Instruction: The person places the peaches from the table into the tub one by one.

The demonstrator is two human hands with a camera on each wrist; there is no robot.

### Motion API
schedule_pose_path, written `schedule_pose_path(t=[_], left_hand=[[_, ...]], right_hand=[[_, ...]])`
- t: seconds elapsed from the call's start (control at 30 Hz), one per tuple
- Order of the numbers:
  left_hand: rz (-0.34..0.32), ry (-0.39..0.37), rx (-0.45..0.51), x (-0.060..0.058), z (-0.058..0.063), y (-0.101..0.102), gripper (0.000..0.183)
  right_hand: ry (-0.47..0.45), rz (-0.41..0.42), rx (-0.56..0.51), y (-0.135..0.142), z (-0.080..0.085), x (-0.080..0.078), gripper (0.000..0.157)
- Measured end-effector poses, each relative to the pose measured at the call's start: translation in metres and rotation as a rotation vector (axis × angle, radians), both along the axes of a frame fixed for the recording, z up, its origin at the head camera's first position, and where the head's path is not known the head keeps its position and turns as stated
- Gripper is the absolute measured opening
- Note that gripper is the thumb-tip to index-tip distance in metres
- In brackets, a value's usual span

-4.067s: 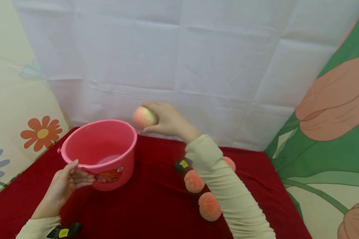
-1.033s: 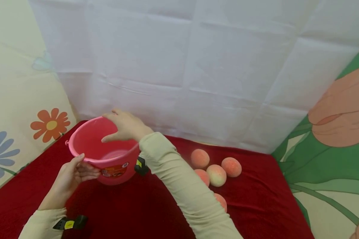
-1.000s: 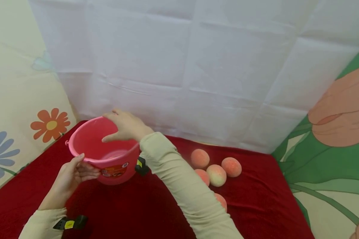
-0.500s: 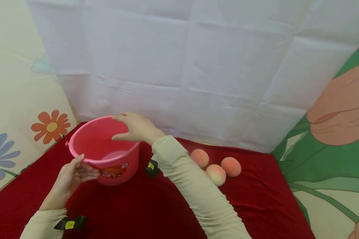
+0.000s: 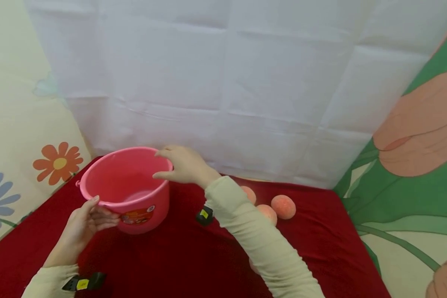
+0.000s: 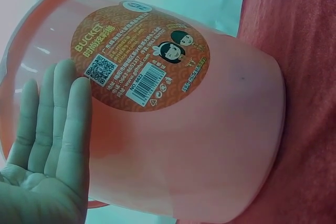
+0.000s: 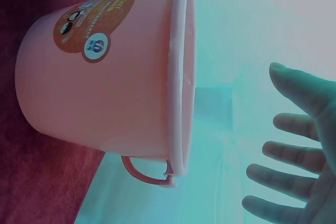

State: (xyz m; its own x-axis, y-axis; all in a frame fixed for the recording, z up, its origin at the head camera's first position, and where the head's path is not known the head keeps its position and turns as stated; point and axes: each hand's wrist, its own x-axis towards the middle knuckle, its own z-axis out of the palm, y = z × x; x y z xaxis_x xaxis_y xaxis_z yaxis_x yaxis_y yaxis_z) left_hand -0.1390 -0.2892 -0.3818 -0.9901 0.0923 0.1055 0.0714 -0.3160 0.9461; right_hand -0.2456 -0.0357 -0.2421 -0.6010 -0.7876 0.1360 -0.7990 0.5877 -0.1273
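A pink plastic bucket with an orange label stands upright at the left of the red cloth, its near bottom hidden by its own wall. My left hand holds its near rim, thumb over the edge and fingers along the outside wall. Beside the far right rim hovers my right hand, fingers spread and nothing in them; the right wrist view shows it apart from the bucket. Right of my forearm lie a peach and a paler peach, with other peaches partly covered by the sleeve.
Red cloth covers the table. A white sheet hangs close behind it, with a flower-printed wall on the left and a tulip-printed one on the right. The bucket's handle hangs at its side.
The right hand held a peach right of the bucket about four seconds ago; by one second ago it was empty over the opening. Since then it has moved right. The left hand keeps its hold.
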Motion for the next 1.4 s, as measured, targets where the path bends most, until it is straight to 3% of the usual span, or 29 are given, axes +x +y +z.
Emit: schedule_pose_path(t=[0.3, 0.53, 0.87, 1.4], left_hand=[[-0.015, -0.016, 0.029, 0.000, -0.004, -0.007, 0.051], [-0.026, 0.002, 0.051, -0.001, -0.006, -0.009, 0.054], [-0.057, 0.036, 0.068, -0.005, -0.005, -0.011, 0.053], [-0.017, -0.011, 0.055, -0.006, -0.007, -0.013, 0.053]], right_hand=[[-0.009, 0.009, -0.044, 0.015, -0.010, 0.009, 0.049], [0.067, 0.046, -0.051, 0.026, -0.019, 0.018, 0.053], [0.100, 0.074, -0.077, 0.041, -0.029, 0.029, 0.055], [0.063, 0.035, -0.039, 0.072, -0.052, 0.041, 0.055]])
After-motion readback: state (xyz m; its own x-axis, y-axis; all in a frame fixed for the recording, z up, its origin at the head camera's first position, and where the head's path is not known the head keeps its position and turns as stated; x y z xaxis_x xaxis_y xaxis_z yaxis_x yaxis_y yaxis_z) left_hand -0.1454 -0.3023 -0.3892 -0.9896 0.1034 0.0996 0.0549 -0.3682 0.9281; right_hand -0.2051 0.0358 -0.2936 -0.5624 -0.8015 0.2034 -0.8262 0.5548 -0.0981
